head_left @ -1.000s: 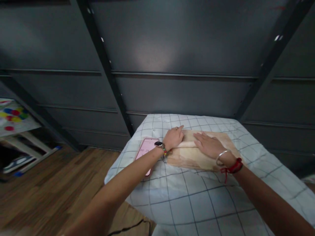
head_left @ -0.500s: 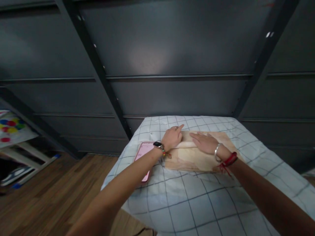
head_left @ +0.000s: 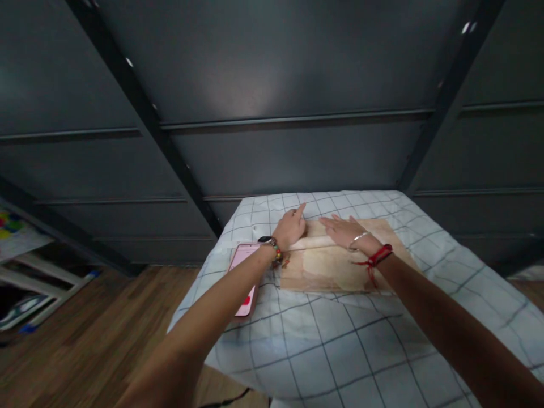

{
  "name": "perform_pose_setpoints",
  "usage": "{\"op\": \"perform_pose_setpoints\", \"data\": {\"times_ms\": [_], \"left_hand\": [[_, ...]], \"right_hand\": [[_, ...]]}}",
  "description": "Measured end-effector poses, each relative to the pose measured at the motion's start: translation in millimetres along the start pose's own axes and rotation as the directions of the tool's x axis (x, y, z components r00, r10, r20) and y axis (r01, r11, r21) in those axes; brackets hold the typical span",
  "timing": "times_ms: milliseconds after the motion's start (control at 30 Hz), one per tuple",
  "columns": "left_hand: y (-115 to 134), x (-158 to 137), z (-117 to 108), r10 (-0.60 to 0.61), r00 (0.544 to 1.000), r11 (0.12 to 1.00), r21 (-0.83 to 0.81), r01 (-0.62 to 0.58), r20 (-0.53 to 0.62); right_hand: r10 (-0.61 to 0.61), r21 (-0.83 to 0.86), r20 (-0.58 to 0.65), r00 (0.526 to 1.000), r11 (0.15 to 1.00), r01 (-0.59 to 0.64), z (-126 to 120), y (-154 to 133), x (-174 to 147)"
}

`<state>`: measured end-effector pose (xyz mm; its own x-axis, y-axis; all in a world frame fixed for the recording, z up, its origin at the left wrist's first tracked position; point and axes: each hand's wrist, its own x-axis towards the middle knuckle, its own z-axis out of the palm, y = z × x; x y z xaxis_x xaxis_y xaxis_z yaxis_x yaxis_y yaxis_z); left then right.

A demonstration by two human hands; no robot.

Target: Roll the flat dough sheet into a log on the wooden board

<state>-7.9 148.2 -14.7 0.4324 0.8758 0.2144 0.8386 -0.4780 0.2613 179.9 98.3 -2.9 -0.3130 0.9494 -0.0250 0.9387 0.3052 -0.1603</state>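
A flat piece of brown paper lies on the checked cloth, with a paler raised band, like a fold, across its upper part. My left hand is at the left end of that band, its index finger stretched out and the other fingers curled at the paper's edge; their undersides are hidden. Flat on the band lies my right hand, fingers extended and somewhat spread. A phone with a lit pink screen rests left of the paper, partly covered by my left forearm.
A white cloth with dark grid lines covers the surface under the paper. Behind it stands a dark grey panelled wall. To the left is a white rack on the wooden floor. A black cable shows below.
The camera view has shifted slightly, and more of the phone's lower screen shows. Both hands stay on the paper; my right hand remains flat on the band.
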Motion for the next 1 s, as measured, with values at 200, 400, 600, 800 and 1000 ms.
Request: {"op": "perform_pose_setpoints", "data": {"times_ms": [200,400,600,800,1000], "left_hand": [[8.2,-15.0,-0.8,0.089,0.995,0.996,0.008,-0.089,0.036],[10.9,-10.3,-5.2,-0.102,0.977,0.994,-0.022,0.107,0.185],[15.6,-16.6,-6.1,-0.115,0.979,0.993,0.012,0.114,0.168],[19.6,-25.9,-4.8,-0.092,0.984,0.994,0.068,0.082,0.152],[23.5,-29.2,-4.2,-0.093,0.985,0.992,0.099,0.08,0.144]], "right_hand": [[-0.115,-0.009,-0.046,0.992,0.993,0.114,8.7,3.1,-15.7],[-0.07,0.001,-0.062,0.996,0.998,0.07,2.0,0.9,-3.1],[-0.05,0.011,-0.049,0.998,0.999,0.05,-0.2,1.4,-0.1],[-0.047,0.032,-0.039,0.998,0.998,0.048,5.9,-2.8,-20.9],[-0.009,0.055,0.018,1.0,0.998,0.008,4.2,-4.8,-19.8]]}}
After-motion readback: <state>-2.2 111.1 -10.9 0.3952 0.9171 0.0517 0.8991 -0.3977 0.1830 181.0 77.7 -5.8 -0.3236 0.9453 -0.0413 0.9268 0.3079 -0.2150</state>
